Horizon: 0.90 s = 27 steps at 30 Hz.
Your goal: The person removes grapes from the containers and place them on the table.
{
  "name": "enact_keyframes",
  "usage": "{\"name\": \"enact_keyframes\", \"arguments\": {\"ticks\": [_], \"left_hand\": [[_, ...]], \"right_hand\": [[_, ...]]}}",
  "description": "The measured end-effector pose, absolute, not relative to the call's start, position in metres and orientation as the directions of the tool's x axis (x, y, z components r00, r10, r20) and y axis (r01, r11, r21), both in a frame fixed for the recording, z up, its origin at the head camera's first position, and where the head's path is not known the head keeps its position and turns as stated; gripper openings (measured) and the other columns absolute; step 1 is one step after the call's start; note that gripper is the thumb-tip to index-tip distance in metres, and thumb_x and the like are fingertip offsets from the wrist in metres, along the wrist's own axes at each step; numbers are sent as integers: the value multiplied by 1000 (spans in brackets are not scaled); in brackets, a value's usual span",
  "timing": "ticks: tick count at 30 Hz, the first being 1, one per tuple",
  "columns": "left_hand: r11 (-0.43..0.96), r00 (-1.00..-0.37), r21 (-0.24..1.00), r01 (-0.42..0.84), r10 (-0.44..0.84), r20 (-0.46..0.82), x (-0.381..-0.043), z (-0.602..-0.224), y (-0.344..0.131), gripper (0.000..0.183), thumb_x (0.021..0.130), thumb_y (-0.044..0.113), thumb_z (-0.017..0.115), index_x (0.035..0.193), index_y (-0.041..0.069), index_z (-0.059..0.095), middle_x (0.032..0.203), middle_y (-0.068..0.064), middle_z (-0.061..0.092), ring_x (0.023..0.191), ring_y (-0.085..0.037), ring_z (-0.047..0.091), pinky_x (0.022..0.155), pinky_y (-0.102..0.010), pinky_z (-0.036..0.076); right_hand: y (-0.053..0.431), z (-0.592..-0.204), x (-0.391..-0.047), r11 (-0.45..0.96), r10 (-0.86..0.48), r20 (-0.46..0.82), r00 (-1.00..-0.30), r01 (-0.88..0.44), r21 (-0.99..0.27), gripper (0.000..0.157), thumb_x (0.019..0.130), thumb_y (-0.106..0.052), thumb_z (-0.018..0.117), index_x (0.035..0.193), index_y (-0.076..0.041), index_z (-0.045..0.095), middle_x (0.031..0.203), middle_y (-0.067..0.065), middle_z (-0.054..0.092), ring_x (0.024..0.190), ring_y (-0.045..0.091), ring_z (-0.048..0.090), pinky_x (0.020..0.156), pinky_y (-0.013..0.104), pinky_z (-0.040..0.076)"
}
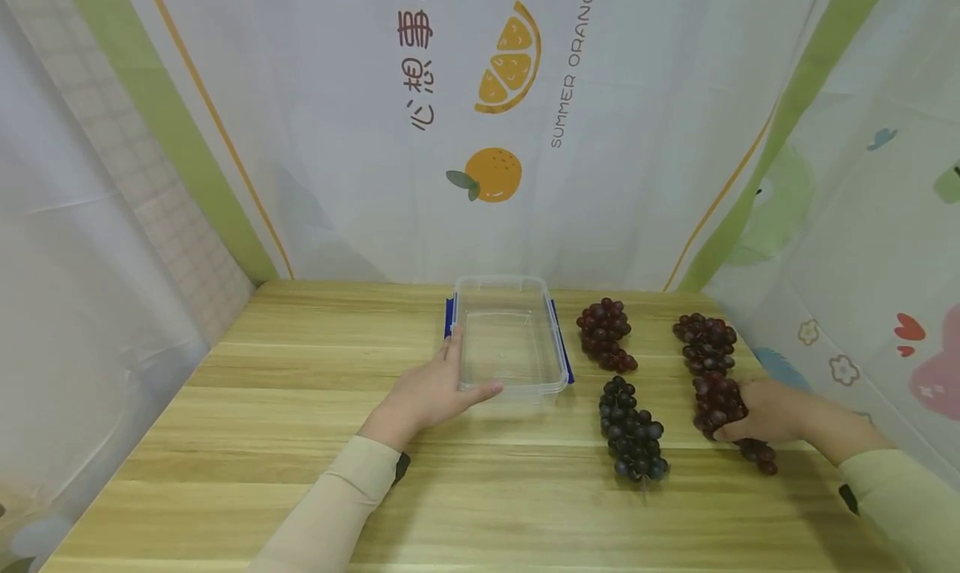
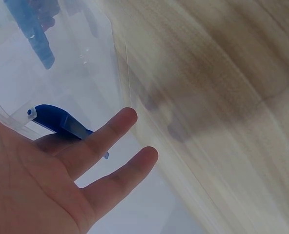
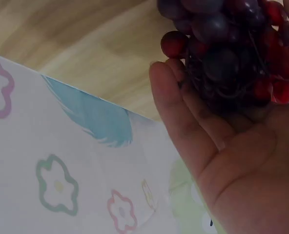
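Observation:
A clear plastic container (image 1: 551, 385) with blue side latches stands at the table's back middle. My left hand (image 1: 427, 396) rests against its near left corner, thumb along the front edge. In the left wrist view, the fingers stretch out straight beside a blue latch (image 2: 54, 118). On the right, my right hand (image 1: 772, 413) grips a bunch of red grapes (image 1: 716, 400), thumb on the near side. The right wrist view shows fingers curved under this bunch (image 3: 208, 29); part of it lies outside that view. The tail of the bunch hangs toward the near right.
A dark, nearly black grape bunch (image 1: 632, 433) lies between the container and my right hand. Two more red bunches lie farther back, one by the container (image 1: 603, 330) and one behind the held bunch (image 1: 705, 340). Printed curtains (image 1: 360, 215) border the wooden table (image 1: 300, 373).

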<state>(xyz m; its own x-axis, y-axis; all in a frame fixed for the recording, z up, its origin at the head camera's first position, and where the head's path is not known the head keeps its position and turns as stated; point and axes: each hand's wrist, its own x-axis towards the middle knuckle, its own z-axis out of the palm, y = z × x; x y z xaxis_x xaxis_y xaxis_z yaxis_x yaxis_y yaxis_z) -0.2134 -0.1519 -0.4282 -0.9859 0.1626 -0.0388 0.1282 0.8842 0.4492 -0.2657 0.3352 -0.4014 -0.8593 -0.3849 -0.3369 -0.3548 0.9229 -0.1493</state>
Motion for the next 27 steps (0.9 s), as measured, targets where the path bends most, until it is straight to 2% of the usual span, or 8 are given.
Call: {"name": "enact_keyframes", "arguments": {"ticks": [4, 7, 13, 17, 19, 21, 25, 27], "left_hand": [[884, -986, 449, 127, 161, -38, -213, -429, -152, 116, 73, 94, 35, 144, 36, -36, 165, -2, 4, 111, -27, 68, 56, -30, 49], [889, -986, 439, 132, 161, -31, -213, -429, -153, 116, 73, 94, 33, 145, 34, -35, 165, -2, 2, 118, -27, 64, 64, -31, 52], [887, -986, 443, 132, 163, -32, -213, -429, -153, 116, 73, 94, 33, 144, 35, -36, 165, -2, 3, 124, -28, 61, 64, -30, 52], [885, -986, 448, 129, 162, -35, -212, -428, -153, 116, 73, 94, 34, 144, 35, -36, 165, -3, 5, 125, -29, 59, 72, -36, 55], [886, -986, 445, 131, 164, -36, -212, -428, -152, 116, 74, 94, 34, 145, 34, -35, 165, -2, 4, 126, -29, 58, 80, -39, 56], [886, -986, 444, 130, 164, -39, -211, -428, -152, 115, 74, 93, 34, 145, 34, -35, 165, -2, 2, 126, -28, 58, 83, -39, 55], [880, -986, 458, 123, 161, -45, -212, -427, -151, 115, 74, 92, 37, 144, 37, -36, 165, -2, 4, 115, -27, 66, 65, -33, 53], [875, -986, 467, 126, 164, -41, -212, -427, -150, 115, 75, 92, 38, 144, 38, -36, 165, -3, 5, 113, -27, 67, 63, -33, 53]], "right_hand": [[336, -415, -264, 917, -398, -274, -875, -373, -140, 112, 70, -54, 81, 128, 30, 37, 120, 45, 54, 107, 53, 59, 88, 57, 51], [334, -422, -262, 919, -392, -230, -891, -369, -138, 111, 69, -49, 84, 127, 31, 33, 114, 46, 56, 104, 53, 60, 87, 57, 51], [331, -416, -255, 948, -314, -305, -899, -278, -158, 77, 78, -39, 76, 110, 26, 50, 92, 26, 65, 78, 28, 62, 64, 39, 51], [334, -410, -248, 950, -257, -500, -827, -121, -288, 59, 83, -35, 71, 109, 17, 57, 87, 14, 64, 69, 19, 57, 59, 33, 50], [337, -407, -244, 935, -245, -573, -782, -34, -354, 58, 84, -33, 70, 117, 13, 55, 91, 11, 63, 64, 19, 59, 57, 34, 51], [339, -406, -241, 922, -218, -616, -757, 47, -384, 66, 85, -34, 69, 124, 14, 48, 94, 12, 60, 62, 20, 60, 57, 35, 54], [340, -403, -237, 920, -181, -628, -757, 95, -380, 92, 87, -46, 67, 138, 21, 30, 106, 19, 59, 70, 25, 65, 61, 41, 57], [340, -402, -237, 927, -154, -643, -750, 116, -357, 100, 87, -52, 66, 140, 22, 25, 105, 21, 60, 76, 27, 66, 65, 45, 58]]}}
